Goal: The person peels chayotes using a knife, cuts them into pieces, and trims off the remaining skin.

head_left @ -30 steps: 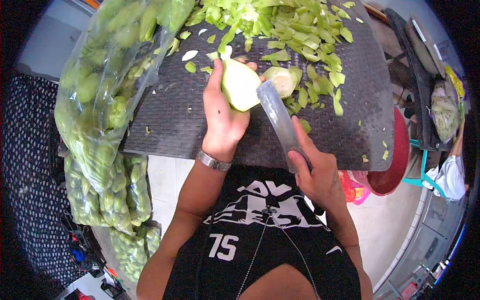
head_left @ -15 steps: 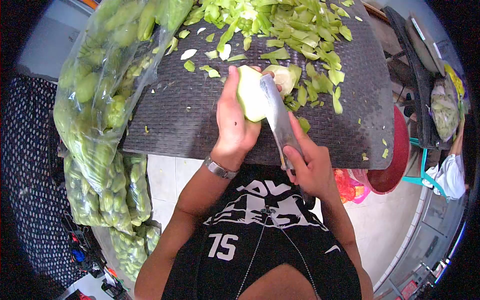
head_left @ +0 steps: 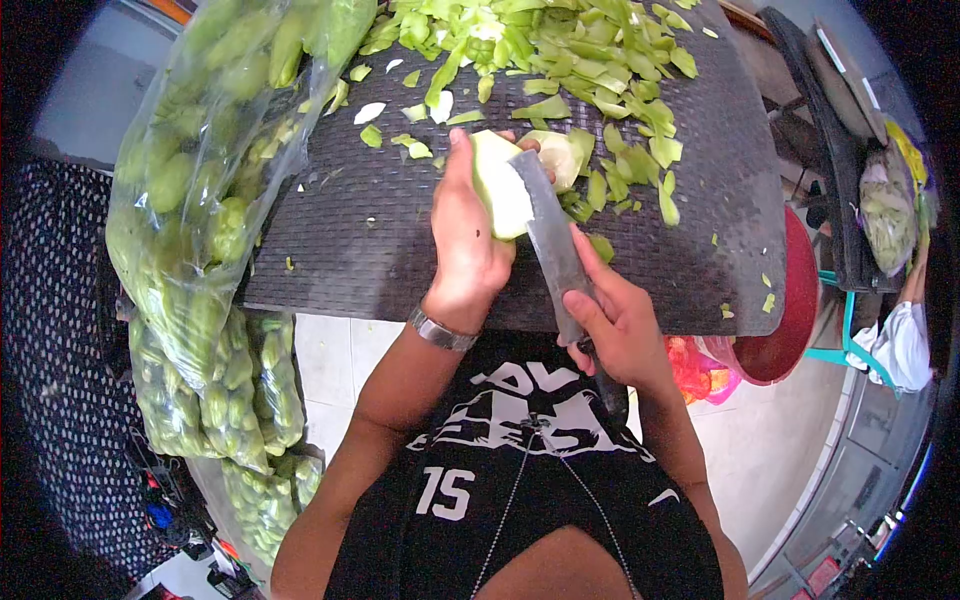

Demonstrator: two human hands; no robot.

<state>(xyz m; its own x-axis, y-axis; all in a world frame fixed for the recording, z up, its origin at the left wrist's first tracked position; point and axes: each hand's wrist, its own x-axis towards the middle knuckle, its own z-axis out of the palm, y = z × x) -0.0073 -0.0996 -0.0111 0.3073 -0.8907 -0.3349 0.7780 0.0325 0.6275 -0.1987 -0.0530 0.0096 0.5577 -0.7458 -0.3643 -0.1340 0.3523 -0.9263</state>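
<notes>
My left hand [head_left: 468,225], with a metal watch at the wrist, grips a peeled pale green chayote [head_left: 495,185] above the table. Its white cut face is turned toward the knife. In my right hand [head_left: 622,325] is a wide-bladed knife [head_left: 555,235], held by its dark handle with the fingers wrapped round it. The blade slants up to the left, its tip end against the chayote's right side. Just beyond the fingertips of my left hand, a pale cut piece [head_left: 557,158] lies among the peelings, partly hidden.
Green peelings [head_left: 600,65] cover the far part of the dark woven-pattern table [head_left: 370,240]. A large clear bag of green vegetables [head_left: 175,190] leans on the left edge, with more filled bags [head_left: 215,390] below. A red tub [head_left: 790,330] stands at the right, near a teal stool [head_left: 848,345].
The knife has tilted, showing more of its flat blade, and its tip end sits slightly further left. The chayote has turned a little in my left hand. The view has shifted slightly.
</notes>
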